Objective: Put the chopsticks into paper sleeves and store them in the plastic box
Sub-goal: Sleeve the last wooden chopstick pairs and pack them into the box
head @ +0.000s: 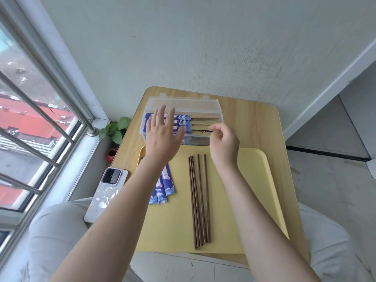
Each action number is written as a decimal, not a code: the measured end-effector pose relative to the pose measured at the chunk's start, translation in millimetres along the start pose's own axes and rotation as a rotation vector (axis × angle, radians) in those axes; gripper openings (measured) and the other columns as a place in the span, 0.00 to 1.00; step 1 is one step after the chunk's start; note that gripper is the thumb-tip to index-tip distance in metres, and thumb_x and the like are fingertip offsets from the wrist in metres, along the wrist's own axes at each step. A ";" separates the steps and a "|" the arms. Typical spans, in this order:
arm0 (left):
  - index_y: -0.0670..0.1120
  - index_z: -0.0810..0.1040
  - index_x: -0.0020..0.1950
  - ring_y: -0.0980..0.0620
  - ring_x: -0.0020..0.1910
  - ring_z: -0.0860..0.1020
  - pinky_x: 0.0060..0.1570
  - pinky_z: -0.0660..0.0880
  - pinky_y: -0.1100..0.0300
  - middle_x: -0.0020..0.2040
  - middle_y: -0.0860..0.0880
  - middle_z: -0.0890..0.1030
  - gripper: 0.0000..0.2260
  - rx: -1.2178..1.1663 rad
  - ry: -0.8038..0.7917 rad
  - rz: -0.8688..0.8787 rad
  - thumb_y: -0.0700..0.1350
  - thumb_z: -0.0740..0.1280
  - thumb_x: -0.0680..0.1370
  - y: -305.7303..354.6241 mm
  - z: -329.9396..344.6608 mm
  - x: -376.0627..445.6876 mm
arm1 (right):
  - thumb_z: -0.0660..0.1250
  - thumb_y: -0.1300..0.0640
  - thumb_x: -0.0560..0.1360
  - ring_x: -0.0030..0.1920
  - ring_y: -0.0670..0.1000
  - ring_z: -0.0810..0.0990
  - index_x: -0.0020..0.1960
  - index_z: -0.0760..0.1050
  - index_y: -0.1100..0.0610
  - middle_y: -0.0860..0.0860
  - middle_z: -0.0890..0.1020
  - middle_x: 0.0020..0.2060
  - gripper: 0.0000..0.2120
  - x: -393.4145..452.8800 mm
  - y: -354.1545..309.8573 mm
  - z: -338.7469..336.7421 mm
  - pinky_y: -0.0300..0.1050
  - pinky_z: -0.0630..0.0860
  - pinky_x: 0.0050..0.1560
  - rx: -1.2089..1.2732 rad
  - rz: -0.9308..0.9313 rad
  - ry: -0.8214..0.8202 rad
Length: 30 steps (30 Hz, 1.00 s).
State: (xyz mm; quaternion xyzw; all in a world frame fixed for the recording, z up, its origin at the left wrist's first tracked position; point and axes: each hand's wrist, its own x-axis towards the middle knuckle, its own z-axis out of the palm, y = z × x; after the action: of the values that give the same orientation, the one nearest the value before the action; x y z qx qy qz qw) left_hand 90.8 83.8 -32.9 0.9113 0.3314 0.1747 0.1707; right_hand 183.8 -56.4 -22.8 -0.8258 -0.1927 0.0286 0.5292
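Observation:
A clear plastic box (215,107) stands open at the far side of the small wooden table, with several blue paper sleeves (184,122) holding chopsticks lying in it. My left hand (163,137) hovers flat over the box's left part, fingers spread, holding nothing. My right hand (224,142) is at the box's near right edge, fingertips pinched close together by the sleeved chopsticks' bare ends; I cannot tell whether it grips one. Several dark brown chopsticks (198,200) lie lengthwise on the yellow tray (254,180). Empty blue sleeves (164,187) lie on the tray's left, partly under my left forearm.
A white phone (105,192) lies at the table's left edge. A small potted plant (116,131) sits on the floor by the window on the left. The wall is right behind the table. My knees are below the tray.

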 end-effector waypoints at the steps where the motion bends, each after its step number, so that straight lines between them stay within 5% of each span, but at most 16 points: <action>1: 0.44 0.72 0.72 0.41 0.68 0.70 0.67 0.69 0.46 0.71 0.42 0.71 0.20 -0.052 0.062 0.002 0.52 0.59 0.82 2.3 -2.1 -12.4 | 0.60 0.66 0.77 0.37 0.43 0.76 0.48 0.80 0.54 0.42 0.78 0.39 0.12 -9.4 1.9 -0.5 0.40 0.70 0.40 -0.034 0.033 -0.068; 3: 0.42 0.80 0.55 0.44 0.49 0.77 0.45 0.75 0.51 0.54 0.43 0.79 0.11 -0.097 0.066 -0.056 0.47 0.62 0.81 7.3 2.2 -40.9 | 0.61 0.64 0.78 0.36 0.44 0.76 0.49 0.80 0.54 0.44 0.81 0.40 0.11 -27.1 7.0 3.1 0.41 0.69 0.38 -0.137 0.086 -0.273; 5: 0.41 0.80 0.50 0.43 0.45 0.77 0.38 0.70 0.54 0.49 0.44 0.78 0.09 -0.054 -0.020 -0.175 0.44 0.62 0.80 5.6 11.6 -73.5 | 0.62 0.61 0.78 0.44 0.50 0.81 0.52 0.81 0.54 0.49 0.84 0.46 0.10 -50.7 9.2 13.1 0.42 0.72 0.43 -0.290 0.065 -0.505; 8: 0.43 0.79 0.59 0.43 0.56 0.75 0.44 0.67 0.54 0.57 0.44 0.78 0.11 -0.045 -0.089 -0.348 0.42 0.60 0.80 -5.5 20.8 -106.4 | 0.60 0.60 0.78 0.52 0.58 0.81 0.54 0.77 0.57 0.54 0.82 0.52 0.09 -89.6 6.4 35.6 0.47 0.74 0.45 -0.534 -0.011 -0.707; 13: 0.43 0.78 0.65 0.44 0.62 0.73 0.53 0.66 0.56 0.61 0.44 0.78 0.14 -0.164 -0.112 -0.370 0.40 0.59 0.81 -18.7 23.0 -125.6 | 0.58 0.63 0.81 0.59 0.59 0.79 0.63 0.67 0.60 0.57 0.74 0.62 0.11 -122.6 5.7 55.0 0.50 0.74 0.49 -0.750 -0.026 -0.661; 17: 0.42 0.80 0.60 0.45 0.60 0.73 0.51 0.64 0.59 0.58 0.45 0.79 0.15 -0.242 -0.104 -0.368 0.36 0.58 0.78 -26.5 18.6 -134.1 | 0.63 0.58 0.80 0.54 0.60 0.80 0.59 0.73 0.61 0.57 0.79 0.57 0.09 -121.9 -0.8 52.9 0.45 0.70 0.42 -0.670 0.140 -0.659; 22: 0.44 0.77 0.67 0.47 0.64 0.73 0.59 0.69 0.56 0.64 0.47 0.78 0.17 -0.327 -0.123 -0.402 0.40 0.59 0.80 -25.5 9.8 -132.5 | 0.68 0.58 0.74 0.26 0.51 0.69 0.33 0.71 0.57 0.51 0.73 0.27 0.12 -111.4 2.0 29.8 0.42 0.63 0.28 -0.372 0.337 -0.712; 26: 0.47 0.78 0.65 0.53 0.49 0.77 0.47 0.71 0.57 0.56 0.49 0.80 0.14 -0.534 -0.057 -0.480 0.44 0.61 0.81 -13.4 -0.7 -128.4 | 0.65 0.63 0.73 0.30 0.52 0.83 0.42 0.68 0.57 0.59 0.83 0.38 0.05 -110.9 2.5 6.9 0.42 0.74 0.29 -0.037 0.365 -0.635; 30: 0.46 0.77 0.60 0.53 0.48 0.73 0.46 0.67 0.59 0.51 0.49 0.75 0.11 -0.488 0.126 -0.365 0.41 0.65 0.77 -0.3 -3.3 -132.7 | 0.67 0.63 0.75 0.33 0.52 0.82 0.41 0.68 0.56 0.55 0.80 0.38 0.08 -104.7 8.7 -11.2 0.47 0.76 0.34 0.085 0.297 -0.620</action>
State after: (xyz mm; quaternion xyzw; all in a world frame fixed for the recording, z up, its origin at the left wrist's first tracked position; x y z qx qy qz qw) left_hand -6.3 -3.5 -57.4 0.7563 0.4479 0.2716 0.3921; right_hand 92.4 -105.7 -42.0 -0.7740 -0.2204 0.3629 0.4697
